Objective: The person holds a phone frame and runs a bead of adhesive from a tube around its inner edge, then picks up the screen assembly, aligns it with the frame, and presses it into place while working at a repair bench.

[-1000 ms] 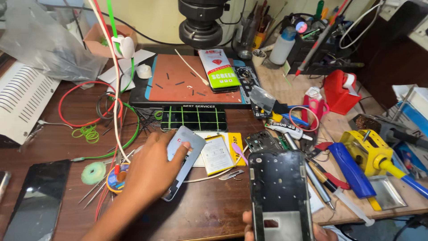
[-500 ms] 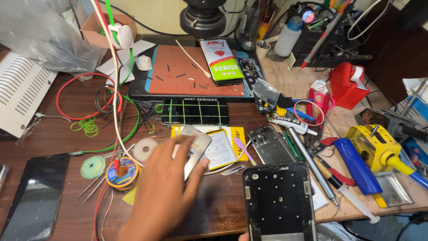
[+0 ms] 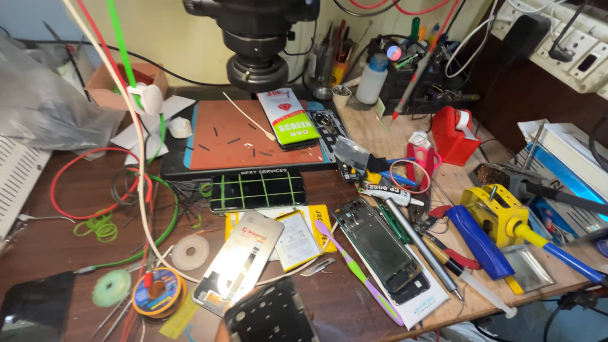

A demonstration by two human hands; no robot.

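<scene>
A dark phone frame (image 3: pixel 272 316) with many small holes is raised at the bottom edge of the view. A fingertip of my right hand (image 3: pixel 220 331) shows against its left side, and the rest of the hand is out of frame. My left hand is not in view. A silver phone back panel (image 3: pixel 240 263) lies flat on the desk just above the frame, with nothing touching it. Beside it rest a white battery (image 3: pixel 297 240) on yellow cards and a purple pry tool (image 3: pixel 358 272).
An opened phone chassis (image 3: pixel 380 247) lies on white paper to the right. A dark screen with green strips (image 3: pixel 256 190) sits before the red work mat (image 3: pixel 234 136), under a microscope head (image 3: pixel 256 38). Solder spool (image 3: pixel 158 291), tape roll (image 3: pixel 190 252), wires, a yellow tool (image 3: pixel 500 215) and screwdrivers crowd the desk.
My left hand has let go of the silver back panel and pulled out of view. The phone frame has dropped lower in the view and shifted left as the camera tilted up.
</scene>
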